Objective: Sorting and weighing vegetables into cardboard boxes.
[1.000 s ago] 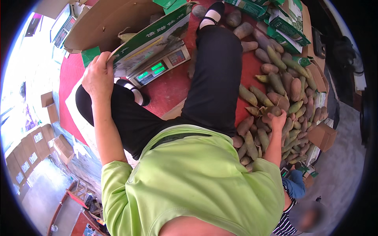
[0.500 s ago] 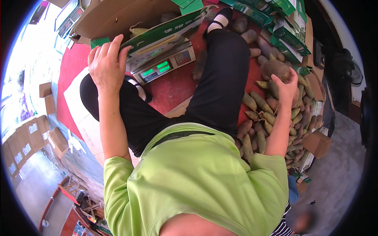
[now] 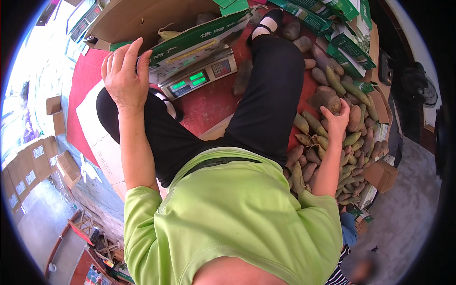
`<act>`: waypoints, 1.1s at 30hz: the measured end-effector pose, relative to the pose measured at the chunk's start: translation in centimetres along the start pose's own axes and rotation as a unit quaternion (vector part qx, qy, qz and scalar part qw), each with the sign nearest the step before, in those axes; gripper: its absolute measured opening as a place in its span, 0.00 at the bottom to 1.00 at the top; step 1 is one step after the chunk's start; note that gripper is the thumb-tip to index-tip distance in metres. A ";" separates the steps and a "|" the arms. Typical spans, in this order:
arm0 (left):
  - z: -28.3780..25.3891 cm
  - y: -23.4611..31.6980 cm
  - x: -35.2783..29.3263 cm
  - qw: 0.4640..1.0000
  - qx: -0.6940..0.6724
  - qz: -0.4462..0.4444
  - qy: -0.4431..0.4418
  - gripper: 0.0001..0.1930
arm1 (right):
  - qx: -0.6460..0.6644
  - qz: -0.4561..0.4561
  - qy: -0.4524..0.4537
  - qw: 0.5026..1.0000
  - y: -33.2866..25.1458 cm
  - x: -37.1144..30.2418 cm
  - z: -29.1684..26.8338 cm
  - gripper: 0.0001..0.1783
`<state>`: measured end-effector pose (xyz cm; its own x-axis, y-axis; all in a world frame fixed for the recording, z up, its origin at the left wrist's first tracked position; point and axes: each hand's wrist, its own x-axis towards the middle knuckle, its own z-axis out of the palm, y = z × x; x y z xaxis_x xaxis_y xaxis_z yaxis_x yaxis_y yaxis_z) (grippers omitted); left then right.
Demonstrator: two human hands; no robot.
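At the far left, a row of brown cardboard boxes [image 3: 28, 171] was seen. Nearer in, the left hand [image 3: 125, 80] was held raised and empty, its fingers loosely spread and its thumb apart, just beside the near corner of an open carton [image 3: 204, 45]; whether the carton's edge was touched could not be told. Inside it, a pale root vegetable [image 3: 168, 35] was partly shown. Below the carton's green-and-white wall, the lit panel of a digital scale [image 3: 197, 77] was exposed, above a red mat [image 3: 206, 111].

To the right, past a black trouser leg [image 3: 266, 80], a large brown root vegetable [image 3: 324, 98] was held between the thumb and curled fingers of the right hand [image 3: 338, 119], over a pile of root vegetables [image 3: 354, 161]. It lay at the fingertips, well apart from the left hand.

The step in hand was judged to be the gripping of a single root; for the next move, a secure hold around its bulky body seemed to be called for.
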<state>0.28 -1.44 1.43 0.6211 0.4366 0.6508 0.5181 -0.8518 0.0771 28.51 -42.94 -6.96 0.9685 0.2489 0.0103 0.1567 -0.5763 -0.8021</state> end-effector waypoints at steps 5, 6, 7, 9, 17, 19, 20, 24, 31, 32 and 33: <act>-0.1 -0.3 -0.2 1.000 0.009 0.001 0.016 0.12 | 0.029 -0.005 -0.006 1.000 -1.3 0.2 0.4 0.38; -0.1 -0.3 -0.1 1.000 0.012 -0.006 0.014 0.12 | 0.033 -0.017 -0.005 0.999 -1.9 0.7 0.6 0.37; 0.0 -0.3 0.0 1.000 0.014 -0.005 0.018 0.12 | 0.036 -0.020 -0.004 0.999 -2.6 1.1 0.7 0.37; 0.2 -0.2 0.2 1.000 -0.017 0.010 -0.004 0.10 | 0.126 -0.047 0.001 0.991 -4.8 2.2 0.9 0.37; -0.3 -0.1 0.5 0.998 -0.054 -0.008 -0.015 0.06 | 0.283 -0.239 -0.071 0.926 -22.2 6.7 4.2 0.40; -0.4 -0.3 0.5 0.998 -0.055 -0.002 -0.011 0.06 | 0.340 -0.239 -0.149 0.897 -25.7 7.1 6.8 0.38; -0.4 -0.3 0.5 0.998 -0.064 0.000 -0.010 0.06 | 0.303 -0.264 -0.170 0.900 -27.2 7.3 8.2 0.38; -0.4 -0.4 0.6 0.997 -0.082 0.004 -0.007 0.06 | 0.224 -0.332 -0.268 0.876 -30.5 7.3 15.6 0.36; -0.6 -0.9 0.1 0.996 -0.085 -0.002 -0.021 0.07 | 0.070 -0.430 -0.298 0.849 -32.4 5.5 27.2 0.38; -0.7 -0.9 0.2 0.996 -0.089 -0.006 -0.024 0.06 | 0.036 -0.423 -0.325 0.845 -32.4 5.7 28.3 0.37; -0.7 -0.8 0.3 0.995 -0.095 -0.009 -0.027 0.06 | 0.034 -0.423 -0.326 0.845 -32.2 5.8 29.2 0.37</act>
<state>-0.41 -0.81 2.12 0.6456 0.4634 0.6069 0.4128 -0.8805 0.2332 23.44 -0.24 1.53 0.1999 0.9378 0.2837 0.7068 0.0625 -0.7046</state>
